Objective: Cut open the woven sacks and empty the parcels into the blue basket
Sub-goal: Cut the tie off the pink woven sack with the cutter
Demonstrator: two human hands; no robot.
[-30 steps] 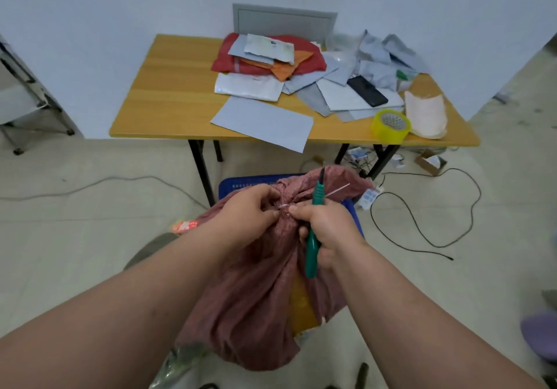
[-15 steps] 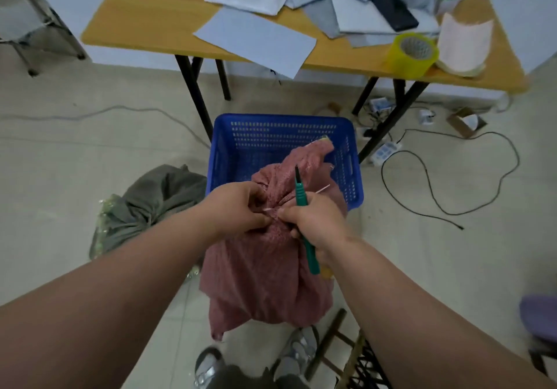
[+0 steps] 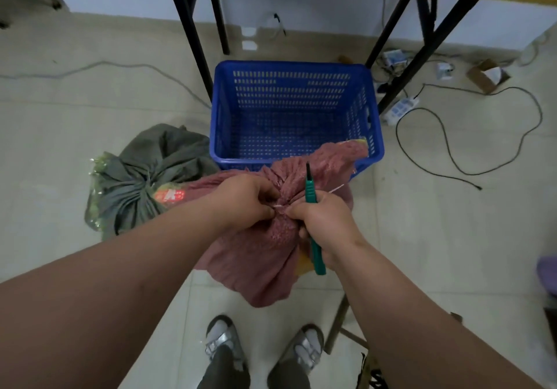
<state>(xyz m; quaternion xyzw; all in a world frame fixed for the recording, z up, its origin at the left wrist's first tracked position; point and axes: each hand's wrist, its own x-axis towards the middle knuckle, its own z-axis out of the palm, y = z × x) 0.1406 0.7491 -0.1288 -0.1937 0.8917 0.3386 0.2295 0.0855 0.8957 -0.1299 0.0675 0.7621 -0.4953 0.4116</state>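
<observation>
While both hands pinch its tied neck, the red sack (image 3: 271, 247) hangs beneath them.

The basket (image 3: 297, 111) is lying open above; the red sack (image 3: 271, 238) is overhanging its near rim, bench legs (image 3: 193, 36) flanking.

Bare forearms, dark trousers (image 3: 224, 370), grey sandals (image 3: 221, 342)

Red woven sack (image 3: 265, 247) tied shut — neck overlapping blue basket (image 3: 297, 69) rim.
</observation>
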